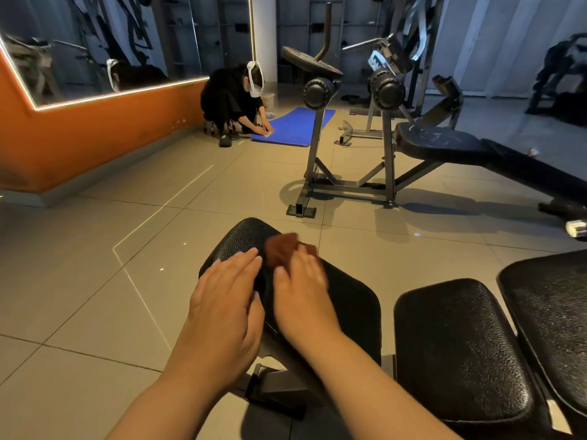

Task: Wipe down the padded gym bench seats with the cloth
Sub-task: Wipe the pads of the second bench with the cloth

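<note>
Cloth point(281, 249), brown and crumpled, looks soft, light, easily bunched; my right hand point(301, 287) presses it flat-fingered onto the black pebbled padded seat point(352, 300), my left hand point(227, 296) resting flat beside.

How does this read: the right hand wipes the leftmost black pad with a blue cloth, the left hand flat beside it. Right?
One thing is off: the cloth is reddish-brown, not blue, as the head view shows. Otherwise yes: the right hand wipes the leftmost black pad with it, the left hand flat beside it.
</note>
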Tool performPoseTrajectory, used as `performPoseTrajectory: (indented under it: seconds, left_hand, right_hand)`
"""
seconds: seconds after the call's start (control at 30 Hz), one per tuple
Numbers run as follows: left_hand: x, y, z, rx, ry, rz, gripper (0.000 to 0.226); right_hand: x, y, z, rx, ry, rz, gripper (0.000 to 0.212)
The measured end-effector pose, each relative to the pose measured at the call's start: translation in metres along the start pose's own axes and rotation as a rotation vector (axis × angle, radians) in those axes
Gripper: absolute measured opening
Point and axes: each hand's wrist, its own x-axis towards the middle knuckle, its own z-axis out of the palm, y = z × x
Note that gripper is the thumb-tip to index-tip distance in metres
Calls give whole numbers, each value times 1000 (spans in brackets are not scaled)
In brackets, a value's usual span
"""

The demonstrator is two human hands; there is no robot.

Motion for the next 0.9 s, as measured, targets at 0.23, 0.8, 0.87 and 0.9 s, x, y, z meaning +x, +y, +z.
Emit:
performPoseTrajectory:
  seconds: [0.23, 0.8, 0.87, 0.9]
  left_hand:
    - [0, -1, -4, -98, 36, -97, 57]
    - [6, 1, -4, -184, 75, -206, 64]
    - [5, 3, -6, -192, 78, -208, 65]
    - [5, 3, -7, -202, 79, -215, 64]
  right_hand:
    - [-66, 19, -2, 104, -84, -236, 54]
    - [-27, 28, -7, 52, -46, -111, 56]
    - [7, 15, -2, 76, -15, -50, 54]
    - [23, 2, 1, 79, -7, -46, 52]
